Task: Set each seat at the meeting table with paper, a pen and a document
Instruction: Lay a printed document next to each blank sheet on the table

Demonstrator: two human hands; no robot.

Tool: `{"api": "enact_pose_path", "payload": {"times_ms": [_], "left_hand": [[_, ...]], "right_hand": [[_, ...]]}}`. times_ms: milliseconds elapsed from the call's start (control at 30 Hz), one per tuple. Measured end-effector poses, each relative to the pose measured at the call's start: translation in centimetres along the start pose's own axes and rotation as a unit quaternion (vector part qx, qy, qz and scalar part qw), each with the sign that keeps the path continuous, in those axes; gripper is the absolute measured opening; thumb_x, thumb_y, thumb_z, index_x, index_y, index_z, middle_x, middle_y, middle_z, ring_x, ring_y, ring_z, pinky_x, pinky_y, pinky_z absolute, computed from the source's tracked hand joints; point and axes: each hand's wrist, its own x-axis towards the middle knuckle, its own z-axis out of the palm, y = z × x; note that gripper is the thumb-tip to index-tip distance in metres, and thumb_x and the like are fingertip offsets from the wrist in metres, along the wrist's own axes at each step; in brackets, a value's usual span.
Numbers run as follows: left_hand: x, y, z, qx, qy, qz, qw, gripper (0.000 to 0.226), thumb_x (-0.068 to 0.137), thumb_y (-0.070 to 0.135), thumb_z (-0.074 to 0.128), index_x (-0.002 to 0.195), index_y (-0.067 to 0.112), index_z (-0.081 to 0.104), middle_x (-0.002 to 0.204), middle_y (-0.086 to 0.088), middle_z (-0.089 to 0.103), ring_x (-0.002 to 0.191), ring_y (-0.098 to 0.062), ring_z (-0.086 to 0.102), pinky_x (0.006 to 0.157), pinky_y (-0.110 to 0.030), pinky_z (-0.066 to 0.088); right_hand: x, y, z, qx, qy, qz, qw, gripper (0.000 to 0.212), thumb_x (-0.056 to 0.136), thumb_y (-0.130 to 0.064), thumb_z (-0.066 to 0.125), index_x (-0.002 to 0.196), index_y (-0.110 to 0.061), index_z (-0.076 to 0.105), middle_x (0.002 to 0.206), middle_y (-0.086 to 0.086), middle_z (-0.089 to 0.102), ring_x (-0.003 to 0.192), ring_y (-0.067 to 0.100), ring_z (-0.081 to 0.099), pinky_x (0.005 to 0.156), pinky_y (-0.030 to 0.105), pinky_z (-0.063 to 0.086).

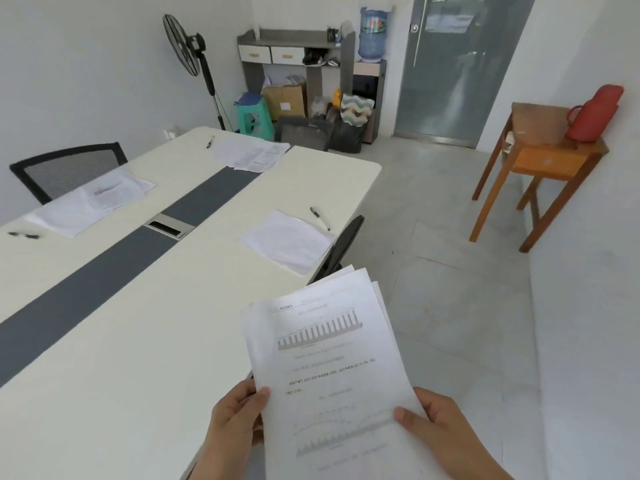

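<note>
I hold a stack of printed documents [329, 362] with charts, low in the view beside the table's near right edge. My left hand [235, 417] grips its lower left edge and my right hand [436, 427] grips its lower right edge. On the white meeting table [138, 341], blank paper [289, 239] and a black pen [319, 218] lie at the right seat. The far end has printed sheets [249, 154] and a pen [210, 141]. The left seat has papers [91, 202] and a pen [23, 234].
A mesh chair [65, 171] stands at the table's left side and another chair [337, 251] at its right edge. A fan [188, 46], shelf unit [294, 57], water dispenser [370, 64] and boxes line the back wall. Wooden stools [540, 161] carry a red flask [594, 112].
</note>
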Motion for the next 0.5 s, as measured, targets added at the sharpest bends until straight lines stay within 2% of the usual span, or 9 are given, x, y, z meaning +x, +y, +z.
{"api": "enact_pose_path", "payload": {"times_ms": [100,233,333,400,500], "left_hand": [[2.3,2.1,2.1,0.021,0.035,0.016,0.999,0.015,0.094,0.002,0.053,0.1,-0.003,0.066,0.067,-0.015,0.068,0.048,-0.022,0.057,0.04,-0.027,0.046],[3.1,3.0,3.1,0.022,0.097,0.025,0.995,0.018,0.096,0.002,0.049,0.1,0.005,0.067,0.077,-0.022,0.072,0.057,-0.027,0.063,0.047,-0.03,0.046],[3.1,2.7,2.1,-0.001,0.149,0.003,0.989,0.016,0.095,0.0,0.051,0.1,0.002,0.065,0.08,-0.024,0.072,0.056,-0.027,0.064,0.045,-0.028,0.043],[3.5,2.5,1.1,-0.012,0.175,-0.019,0.984,0.016,0.095,0.001,0.051,0.102,0.0,0.065,0.082,-0.025,0.073,0.061,-0.031,0.064,0.048,-0.03,0.044],[4.7,2.7,-0.7,-0.023,0.216,-0.026,0.976,0.016,0.095,0.001,0.051,0.103,-0.001,0.065,0.083,-0.026,0.072,0.065,-0.034,0.064,0.048,-0.03,0.045]], "right_hand": [[5.5,-3.4,-2.5,-0.03,-0.032,-0.01,0.999,0.014,0.093,-0.011,0.062,0.095,-0.009,0.076,0.09,0.011,0.078,0.086,0.032,0.074,0.083,0.048,0.056],[13.0,-7.8,-3.8,-0.062,-0.096,-0.011,0.993,0.025,0.098,-0.012,0.054,0.084,-0.012,0.075,0.086,0.013,0.077,0.076,0.024,0.072,0.074,0.038,0.053],[18.6,-10.6,-2.1,-0.091,-0.156,-0.025,0.983,0.021,0.097,-0.019,0.056,0.088,-0.008,0.072,0.087,0.022,0.073,0.076,0.024,0.066,0.072,0.036,0.048],[22.1,-12.3,0.0,-0.094,-0.181,-0.028,0.979,0.021,0.098,-0.018,0.056,0.09,-0.007,0.072,0.081,0.011,0.074,0.074,0.021,0.067,0.07,0.031,0.048],[26.8,-14.4,4.8,-0.119,-0.214,-0.032,0.969,0.023,0.099,-0.015,0.053,0.085,-0.012,0.071,0.07,-0.006,0.074,0.063,0.005,0.068,0.058,0.018,0.049]]}}
